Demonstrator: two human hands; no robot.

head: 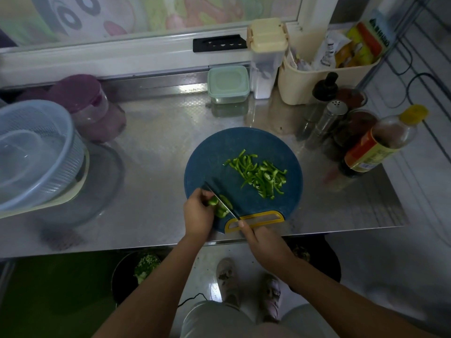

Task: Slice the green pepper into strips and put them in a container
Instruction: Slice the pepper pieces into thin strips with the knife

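A round blue cutting board (219, 152) with a yellow handle lies on the steel counter. A pile of green pepper strips (260, 175) rests on its right half. At the board's near left edge my left hand (197, 213) presses down a remaining piece of green pepper (219, 208). My right hand (263, 242) grips a dark knife (220, 201), its blade lying across that piece and pointing away to the left. A small pale-green lidded container (228, 84) stands at the back of the counter.
A blue colander (31, 152) in a bowl and a purple lidded jar (85, 103) stand at the left. Sauce bottles (380, 142), a metal shaker (327, 123) and a cream bin (317, 74) crowd the right. A bin with scraps (136, 272) sits on the floor below the counter edge.
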